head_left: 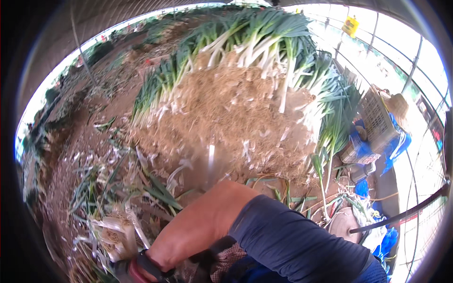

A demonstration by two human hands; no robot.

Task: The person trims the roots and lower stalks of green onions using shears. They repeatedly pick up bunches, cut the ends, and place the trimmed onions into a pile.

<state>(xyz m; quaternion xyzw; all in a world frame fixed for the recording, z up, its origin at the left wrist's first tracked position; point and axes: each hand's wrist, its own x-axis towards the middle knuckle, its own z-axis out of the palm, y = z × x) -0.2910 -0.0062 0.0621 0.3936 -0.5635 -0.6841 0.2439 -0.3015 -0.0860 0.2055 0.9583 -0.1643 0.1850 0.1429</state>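
My right arm, in a dark blue sleeve, reaches across from the lower right, its elbow raised. A dark band is round the wrist. At the lower left edge only part of my right hand point(126, 272) shows, in what looks like a dark and red glove; its fingers are hidden. Close above it are thick white leek stalks with brown roots point(114, 233) and a thin pale stalk point(137, 225). My left hand is out of sight. Past my elbow, a narrow white thing point(211, 158) is blurred; its kind is unclear.
A large heap of leeks point(264, 40) curves round ahead, roots inward, green leaves outward. Leaf scraps point(106, 184) litter the soil at left. Plastic crates point(377, 120), a straw hat point(397, 107), blue bags point(387, 243) and a dark hose point(406, 214) are at right.
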